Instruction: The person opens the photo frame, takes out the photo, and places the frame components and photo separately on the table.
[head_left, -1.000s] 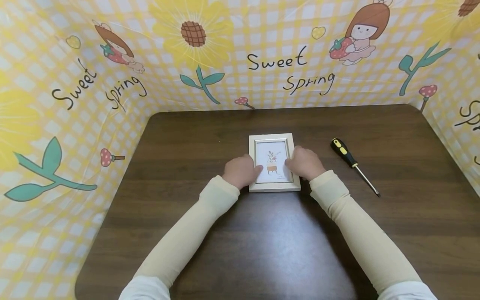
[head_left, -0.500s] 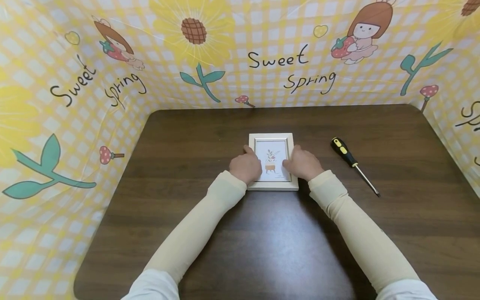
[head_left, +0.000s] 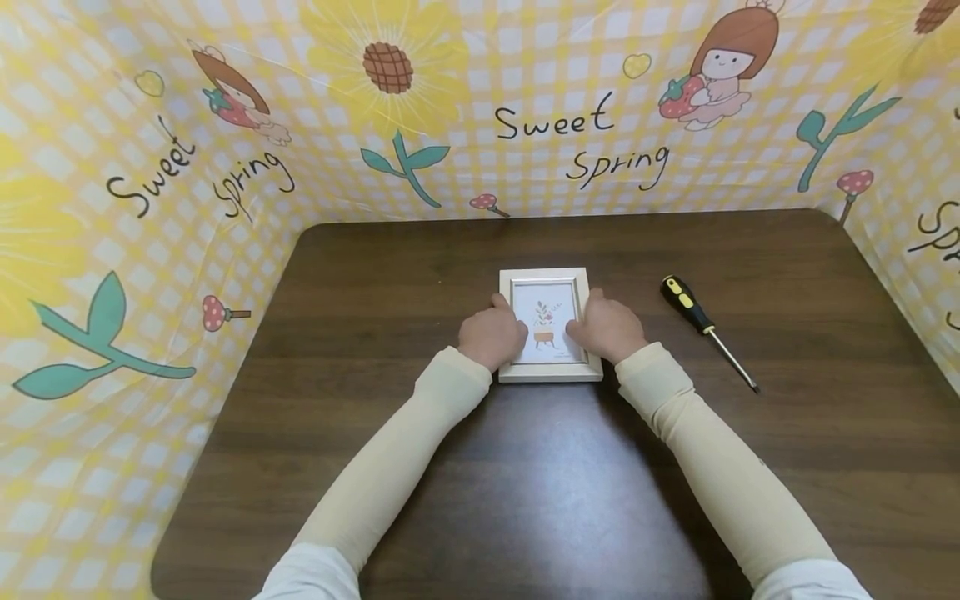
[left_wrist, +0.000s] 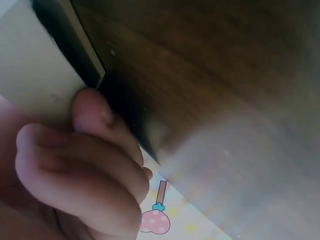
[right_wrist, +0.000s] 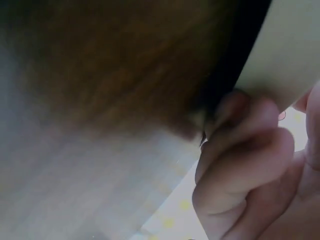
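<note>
A small white picture frame lies face up in the head view, showing a print of a potted plant. My left hand grips its left side, thumb over the front border and fingers curled at the outer edge. On the opposite side my right hand holds it the same way, its thumb reaching onto the front. In the left wrist view, curled fingers press against the frame's pale side. The right wrist view has bent fingers at the frame's other side.
A black and yellow screwdriver lies to the right of the frame, its tip pointing towards the near right. The dark wooden table is bordered at the back and sides by a yellow checked cloth with printed flowers.
My left hand has shifted slightly right and regripped, its index finger now higher along the frame's left edge. The right hand keeps its hold. The screwdriver has not moved.
</note>
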